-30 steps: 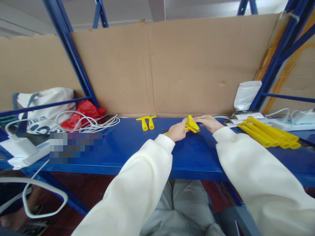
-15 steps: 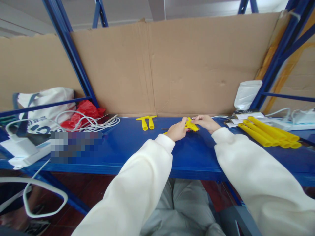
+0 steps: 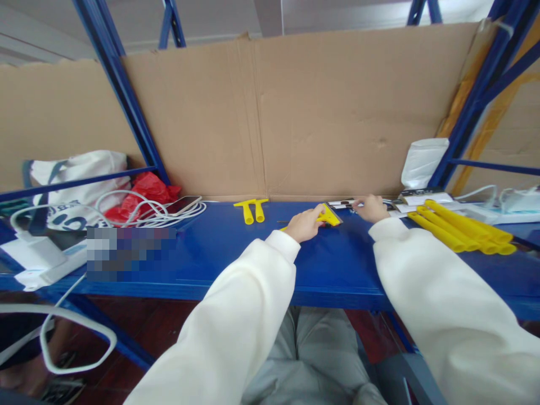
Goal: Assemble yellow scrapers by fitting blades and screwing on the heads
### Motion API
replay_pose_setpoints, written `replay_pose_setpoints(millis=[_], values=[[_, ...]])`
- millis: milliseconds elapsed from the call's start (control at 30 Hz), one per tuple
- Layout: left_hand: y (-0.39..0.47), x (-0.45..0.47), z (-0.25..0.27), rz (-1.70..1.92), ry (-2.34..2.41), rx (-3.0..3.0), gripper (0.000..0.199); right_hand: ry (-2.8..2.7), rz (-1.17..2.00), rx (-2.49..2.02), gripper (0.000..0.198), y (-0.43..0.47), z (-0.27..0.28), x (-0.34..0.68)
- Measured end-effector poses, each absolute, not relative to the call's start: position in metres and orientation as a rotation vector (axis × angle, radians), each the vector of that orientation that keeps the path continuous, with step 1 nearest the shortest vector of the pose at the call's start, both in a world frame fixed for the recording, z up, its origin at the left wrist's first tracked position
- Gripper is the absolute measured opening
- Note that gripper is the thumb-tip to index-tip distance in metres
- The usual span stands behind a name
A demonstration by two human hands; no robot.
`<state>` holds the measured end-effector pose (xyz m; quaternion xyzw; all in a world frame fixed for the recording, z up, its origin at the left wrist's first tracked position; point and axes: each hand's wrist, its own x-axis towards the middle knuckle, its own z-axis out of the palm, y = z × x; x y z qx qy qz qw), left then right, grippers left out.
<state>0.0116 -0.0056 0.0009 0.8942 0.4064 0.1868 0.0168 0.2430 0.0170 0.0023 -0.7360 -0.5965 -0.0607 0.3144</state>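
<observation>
Left hand [image 3: 304,226]: fingers closed around a yellow plastic scraper with a flared head [image 3: 332,216], held low over the blue metal surface [image 3: 198,256]. Right hand [image 3: 373,208] apart, to its right, fingers bent beside a flat black-and-white strip [image 3: 337,204]; cannot tell whether they grip it. Two yellow T-shaped plastic pieces [image 3: 248,213] well left; yellow tubular handles [image 3: 464,228] piled right.
</observation>
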Motion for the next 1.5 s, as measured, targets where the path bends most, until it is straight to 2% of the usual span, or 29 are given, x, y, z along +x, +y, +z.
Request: replay_pose_setpoints(millis=[100, 200, 433, 767, 1000, 1267, 1500], values=[[-0.004, 0.011, 0.0, 0.572, 1.259, 2.781, 0.031, -1.613, -0.146, -2.258, 0.034, 0.012, 0.001, 0.245], [-0.004, 0.011, 0.0, 0.57, 1.263, 2.778, 0.033, -1.693, -0.134, -2.342, 0.047, 0.009, 0.001, 0.243], [-0.006, 0.012, 0.002, 0.549, 1.263, 2.778, 0.032, -1.751, -0.146, -2.4, 0.052, 0.009, -0.003, 0.241], [-0.006, 0.012, 0.002, 0.545, 1.261, 2.781, 0.032, -1.81, -0.211, -2.377, 0.052, 0.013, -0.01, 0.242], [-0.005, 0.013, 0.0, 0.562, 1.217, 2.776, 0.031, -1.833, -0.132, -2.432, 0.052, 0.013, -0.01, 0.238], [-0.006, 0.012, 0.001, 0.54, 1.217, 2.777, 0.032, -1.744, -0.141, -2.375, 0.033, 0.01, -0.001, 0.233], [-0.007, 0.012, 0.001, 0.541, 1.233, 2.793, 0.032, -1.735, 0.035, -2.37, 0.024, 0.015, 0.0, 0.236]])
